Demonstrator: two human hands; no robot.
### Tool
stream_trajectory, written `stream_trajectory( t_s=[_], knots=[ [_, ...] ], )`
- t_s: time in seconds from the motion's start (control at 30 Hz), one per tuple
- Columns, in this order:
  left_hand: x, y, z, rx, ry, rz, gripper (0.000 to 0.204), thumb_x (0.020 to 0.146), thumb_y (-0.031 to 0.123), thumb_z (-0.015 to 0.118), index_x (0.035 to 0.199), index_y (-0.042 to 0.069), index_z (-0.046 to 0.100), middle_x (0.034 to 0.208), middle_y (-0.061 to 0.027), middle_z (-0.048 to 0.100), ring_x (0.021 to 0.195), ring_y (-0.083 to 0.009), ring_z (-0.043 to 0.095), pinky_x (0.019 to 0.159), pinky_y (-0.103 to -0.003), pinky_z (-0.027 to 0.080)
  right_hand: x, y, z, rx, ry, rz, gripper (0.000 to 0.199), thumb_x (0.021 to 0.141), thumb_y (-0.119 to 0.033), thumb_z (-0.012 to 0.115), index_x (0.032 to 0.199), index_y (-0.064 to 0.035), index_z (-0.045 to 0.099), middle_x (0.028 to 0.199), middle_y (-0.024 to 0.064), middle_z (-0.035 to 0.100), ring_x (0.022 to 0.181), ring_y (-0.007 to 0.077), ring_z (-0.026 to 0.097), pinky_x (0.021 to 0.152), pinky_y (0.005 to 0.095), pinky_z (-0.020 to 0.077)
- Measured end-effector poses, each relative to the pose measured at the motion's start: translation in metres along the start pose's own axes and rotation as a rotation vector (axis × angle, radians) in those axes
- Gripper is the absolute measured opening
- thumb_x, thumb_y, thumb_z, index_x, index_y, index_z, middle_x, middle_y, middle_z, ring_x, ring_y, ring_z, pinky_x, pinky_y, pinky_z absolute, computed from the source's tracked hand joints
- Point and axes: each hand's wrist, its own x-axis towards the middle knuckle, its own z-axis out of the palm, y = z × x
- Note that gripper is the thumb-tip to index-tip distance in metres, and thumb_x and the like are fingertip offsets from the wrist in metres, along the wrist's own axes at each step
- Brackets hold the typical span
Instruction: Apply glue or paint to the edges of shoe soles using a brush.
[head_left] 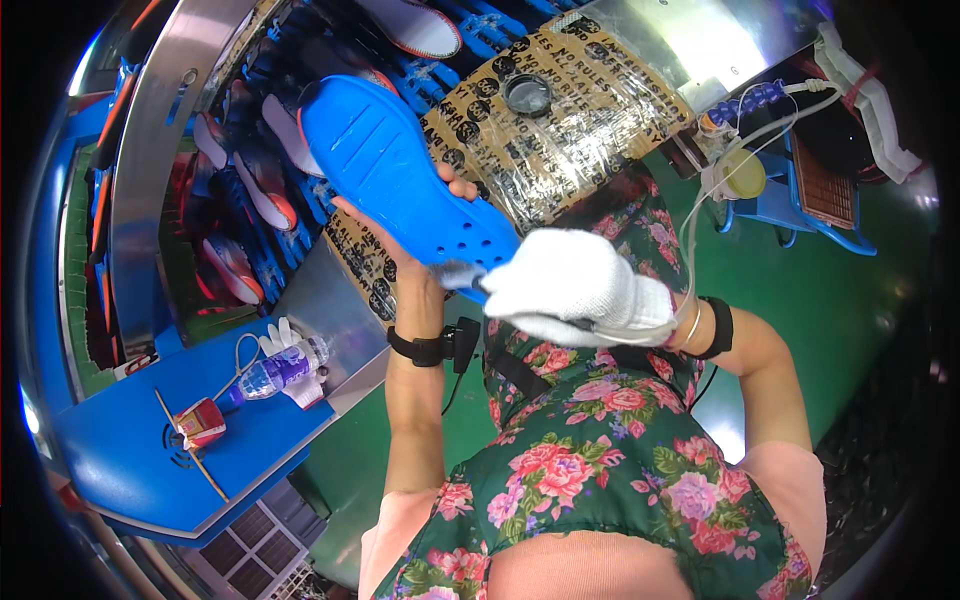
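On the blue counter (120, 450) at the left, a plastic bottle (275, 372) and a small red box (201, 423) are seen near its right edge. A blue insole (400, 180) is held up in the air by the left hand (405, 255), whose fingers are closed around its narrow heel part from below. It is judged to be light, thin and bendable, so a grip at the middle would be steadier. The right hand (575, 285), in a white glove, is pressed on the heel end, fingers curled.
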Motion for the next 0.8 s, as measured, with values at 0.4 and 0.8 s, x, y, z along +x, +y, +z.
stream_trajectory(
  t_s=[0.4, 0.8],
  knots=[
    [0.007, 0.011, -0.002, 0.112, 0.001, -0.261, 0.12, 0.073, 0.1, 0.036, 0.142, 0.002, 0.046, 0.102, -0.0213, 0.066, 0.085, -0.0362, 0.068, 0.074, -0.051, 0.058, -0.007, 0.002, -0.005, 0.205, -0.156, 0.015, 0.023, 0.076, -0.008, 0.08, 0.098, -0.0118, 0.076, 0.094, 0.0055, 0.074, 0.085, 0.0238, 0.071, 0.073, 0.0361, 0.0572],
    [0.015, 0.027, -0.02, 0.303, 0.021, -0.563, 0.108, 0.084, 0.088, 0.037, 0.15, 0.002, 0.042, 0.123, -0.0258, 0.066, 0.094, -0.0361, 0.074, 0.075, -0.052, 0.065, -0.009, 0.01, 0.006, 0.312, -0.28, -0.026, 0.023, 0.077, -0.002, 0.075, 0.099, -0.0107, 0.075, 0.1, 0.0079, 0.074, 0.091, 0.0267, 0.069, 0.074, 0.037, 0.0566]
  ],
)
